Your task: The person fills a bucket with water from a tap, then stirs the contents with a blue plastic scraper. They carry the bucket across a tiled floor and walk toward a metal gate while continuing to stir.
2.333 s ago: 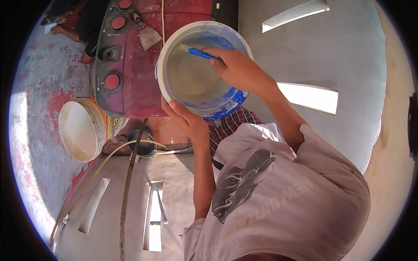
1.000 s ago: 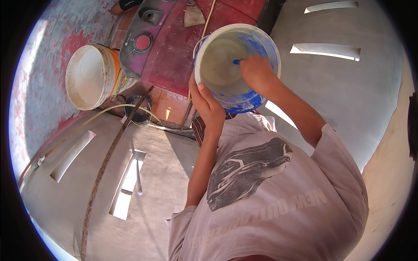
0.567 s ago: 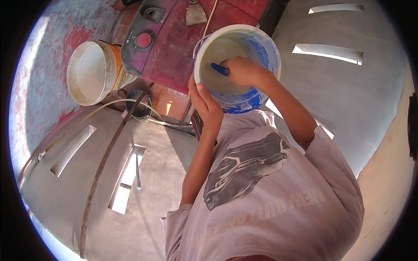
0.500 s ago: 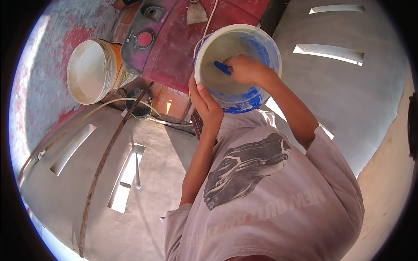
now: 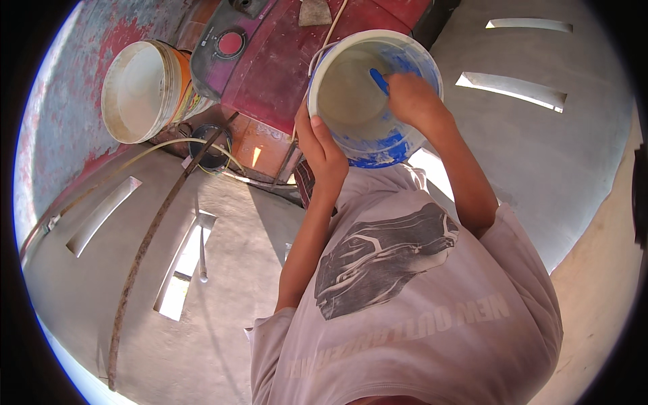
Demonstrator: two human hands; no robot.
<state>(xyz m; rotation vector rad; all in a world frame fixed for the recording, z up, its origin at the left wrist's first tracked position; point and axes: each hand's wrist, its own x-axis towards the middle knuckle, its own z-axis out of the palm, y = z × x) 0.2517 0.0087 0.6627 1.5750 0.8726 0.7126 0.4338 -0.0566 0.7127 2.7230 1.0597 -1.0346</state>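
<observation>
A pale bucket (image 5: 372, 159) smeared with blue inside is held in front of me, tilted so that its mouth faces up at me. Greyish-white matter coats its bottom. Around the left side of the rim my left hand (image 5: 325, 156) is closed, thumb over the edge. Inside the bucket, near its right wall, my right hand (image 5: 415, 101) grips a tool with a blue handle (image 5: 379, 80). The handle's end sticks out to the upper left of the fist; the tool's working end is hidden.
Beyond the bucket is a red washing machine (image 5: 270, 81) with a scraper-like blade (image 5: 315, 12) and a cord on top. An orange-and-white bucket (image 5: 162, 94) stands at left, near a black pail (image 5: 210, 154). A hose (image 5: 152, 148) and a long rod (image 5: 145, 246) cross the left side.
My right hand has moved to the right inside the bucket, and the blue handle has turned more upright. My left hand keeps its hold on the rim.
</observation>
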